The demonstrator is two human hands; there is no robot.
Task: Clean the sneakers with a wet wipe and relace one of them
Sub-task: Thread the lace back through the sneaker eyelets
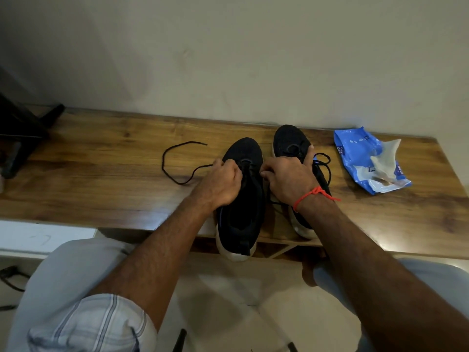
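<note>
Wood-grain brown counter [101,189] ran along the wall, carrying everything. Two black knit sneakers with pale soles stood side by side at its near edge, toes toward the wall: the left sneaker [241,219] with its heel overhanging the edge, the right sneaker [289,142] just beside it. A crumpled blue wet-wipe packet [355,158] lay near the counter's far right corner. The left hand [220,184] was curled, pinching the loose black lace [175,158] at the left sneaker's eyelets; the right hand [286,176] pinched the lace's other side, thumb resting on the right sneaker.
</note>
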